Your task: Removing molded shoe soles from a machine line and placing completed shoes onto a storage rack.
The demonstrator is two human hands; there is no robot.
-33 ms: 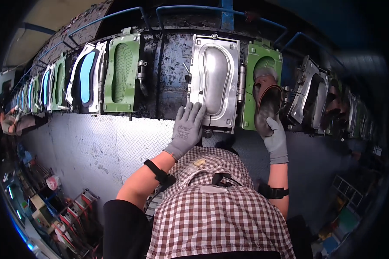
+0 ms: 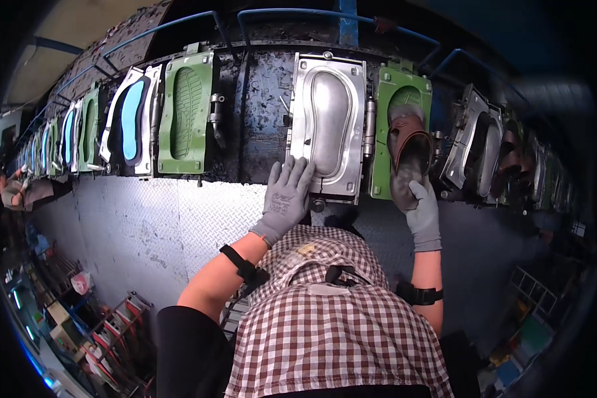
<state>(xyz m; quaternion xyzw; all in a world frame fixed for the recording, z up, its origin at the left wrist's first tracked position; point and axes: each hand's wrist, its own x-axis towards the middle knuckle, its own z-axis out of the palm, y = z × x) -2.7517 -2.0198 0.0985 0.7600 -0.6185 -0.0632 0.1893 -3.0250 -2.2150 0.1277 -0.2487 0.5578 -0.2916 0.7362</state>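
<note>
My left hand (image 2: 286, 192), in a grey glove, lies with its fingers stretched out on the lower left corner of an open silver metal mold (image 2: 304, 99). The mold has a raised, smooth foot-shaped form (image 2: 330, 123) in its middle. My right hand (image 2: 423, 209), gloved too, is closed around the heel end of a brown shoe (image 2: 404, 132). That shoe lies lengthwise over a green mold half (image 2: 382, 159) with a sole-shaped hollow, hiding much of it. Hinges (image 2: 370, 126) join the green half to the silver one.
To the left stands another green mold half (image 2: 187, 113), beside a silver one with a blue insole-shaped piece (image 2: 133, 119). More molds (image 2: 471, 146) line the bench at right. Blue rails (image 2: 338, 13) run behind. A person (image 2: 13, 189) is at the far left.
The person at the far left has shifted a little. My hands and the brown shoe stay practically in place.
</note>
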